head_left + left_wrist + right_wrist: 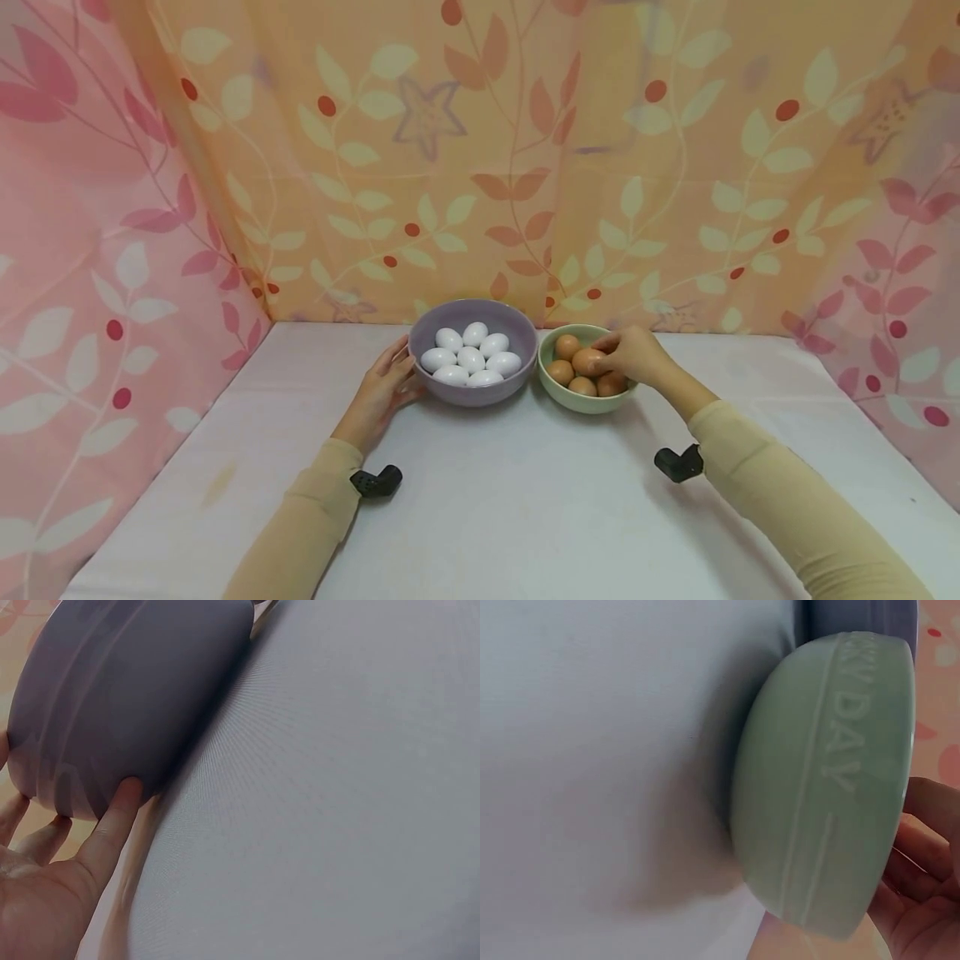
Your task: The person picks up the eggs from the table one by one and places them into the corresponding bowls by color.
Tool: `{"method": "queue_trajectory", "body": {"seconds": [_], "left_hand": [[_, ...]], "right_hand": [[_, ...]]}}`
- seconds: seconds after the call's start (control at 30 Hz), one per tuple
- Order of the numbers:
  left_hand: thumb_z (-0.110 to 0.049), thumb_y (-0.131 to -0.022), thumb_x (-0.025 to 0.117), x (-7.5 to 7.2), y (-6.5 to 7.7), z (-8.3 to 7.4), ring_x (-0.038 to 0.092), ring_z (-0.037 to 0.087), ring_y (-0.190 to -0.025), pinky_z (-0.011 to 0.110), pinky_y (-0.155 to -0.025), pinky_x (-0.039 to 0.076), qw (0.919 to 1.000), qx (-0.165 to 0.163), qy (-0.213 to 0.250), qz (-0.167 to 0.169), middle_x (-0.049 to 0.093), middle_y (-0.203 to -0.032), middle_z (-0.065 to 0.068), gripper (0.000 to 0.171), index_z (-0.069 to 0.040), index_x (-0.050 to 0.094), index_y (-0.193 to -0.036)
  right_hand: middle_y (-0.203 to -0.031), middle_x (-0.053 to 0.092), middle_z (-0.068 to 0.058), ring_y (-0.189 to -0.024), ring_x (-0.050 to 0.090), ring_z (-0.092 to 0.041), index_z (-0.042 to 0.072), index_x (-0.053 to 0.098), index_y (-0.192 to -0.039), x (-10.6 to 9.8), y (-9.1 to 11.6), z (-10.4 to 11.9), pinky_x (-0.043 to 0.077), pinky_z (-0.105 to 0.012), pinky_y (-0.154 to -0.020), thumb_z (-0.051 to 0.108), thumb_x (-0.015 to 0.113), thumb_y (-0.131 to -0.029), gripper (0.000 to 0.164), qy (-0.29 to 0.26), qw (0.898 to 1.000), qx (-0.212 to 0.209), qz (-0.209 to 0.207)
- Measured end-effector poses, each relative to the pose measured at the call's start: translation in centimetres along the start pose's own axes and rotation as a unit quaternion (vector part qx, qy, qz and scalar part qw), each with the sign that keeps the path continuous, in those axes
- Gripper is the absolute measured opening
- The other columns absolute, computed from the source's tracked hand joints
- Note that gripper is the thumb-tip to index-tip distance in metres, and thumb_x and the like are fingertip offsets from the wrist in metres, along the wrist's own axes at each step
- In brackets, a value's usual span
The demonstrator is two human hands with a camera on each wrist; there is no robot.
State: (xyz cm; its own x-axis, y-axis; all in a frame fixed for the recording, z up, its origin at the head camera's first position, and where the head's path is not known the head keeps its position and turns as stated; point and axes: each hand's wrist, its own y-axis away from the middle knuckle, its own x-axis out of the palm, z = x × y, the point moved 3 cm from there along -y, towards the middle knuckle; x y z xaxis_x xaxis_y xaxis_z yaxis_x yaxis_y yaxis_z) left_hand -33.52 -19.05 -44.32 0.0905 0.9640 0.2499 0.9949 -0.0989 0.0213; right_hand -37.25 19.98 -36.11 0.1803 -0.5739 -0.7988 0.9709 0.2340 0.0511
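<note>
A purple bowl (473, 398) holding several white eggs (471, 360) stands near the back of the table. My left hand (381, 392) is at its left side. In the left wrist view the spread fingers (112, 825) touch the outer wall of the purple bowl (142, 697). To the right, a smaller green bowl (577, 403) contains several brown eggs (582, 386). My right hand (637, 357) reaches in over its right rim and pinches the topmost brown egg (588, 362). The right wrist view shows the green bowl (817, 780) from outside, hiding that egg.
Both bowls sit side by side on a white-covered table (510, 500), close to the patterned curtain (480, 167) behind. Pink patterned cloth (97, 250) hangs at the left side, with more at the right. A black wrist device (378, 481) sticks out from each sleeve.
</note>
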Motion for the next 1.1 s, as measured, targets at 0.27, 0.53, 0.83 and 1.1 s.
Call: {"method": "queue_trajectory", "body": {"seconds": [0.27,0.53,0.83,1.1], "left_hand": [[-0.025,-0.105,0.052,-0.3,0.2,0.2,0.033,0.029,-0.148,0.056,-0.115,0.037,1.0000,-0.001,-0.001,-0.007,0.022,-0.167,0.003,0.060,-0.023,0.025,-0.159],[-0.025,-0.104,0.053,0.2,0.1,0.2,0.034,0.029,-0.147,0.056,-0.115,0.038,1.0000,-0.003,0.000,0.000,0.022,-0.167,0.003,0.061,-0.022,0.026,-0.158],[-0.024,-0.104,0.054,-0.5,0.3,-0.4,0.046,0.028,-0.138,0.049,-0.111,0.044,0.9998,-0.016,-0.010,-0.008,0.029,-0.163,0.006,0.059,-0.020,0.029,-0.157],[-0.030,-0.105,0.049,-3.2,-0.5,-2.2,0.056,0.031,-0.130,0.043,-0.109,0.048,0.9857,-0.015,-0.165,-0.032,0.042,-0.155,0.019,0.057,-0.004,0.033,-0.154]], "right_hand": [[-0.118,0.071,-0.022,-0.118,0.060,-0.036,-0.003,0.070,-0.118,0.1,-0.5,0.2,0.053,-0.047,-0.099,0.022,0.078,-0.086,0.042,0.014,1.000,-0.014,0.002],[-0.125,0.068,-0.022,-0.124,0.057,-0.040,-0.001,0.067,-0.124,-0.1,0.4,-1.0,0.047,-0.052,-0.105,0.027,0.074,-0.090,0.044,-0.001,1.000,-0.023,-0.012],[-0.128,0.065,-0.024,-0.118,0.062,-0.039,-0.003,0.065,-0.127,-3.0,1.5,-2.0,0.051,-0.051,-0.102,0.030,0.060,-0.100,0.043,-0.065,0.988,-0.032,-0.133],[-0.112,0.071,-0.027,-0.082,0.067,-0.010,-0.005,0.069,-0.118,-7.0,3.0,-5.5,0.050,-0.017,-0.069,0.035,0.051,-0.103,0.046,-0.038,0.965,0.003,-0.260]]}}
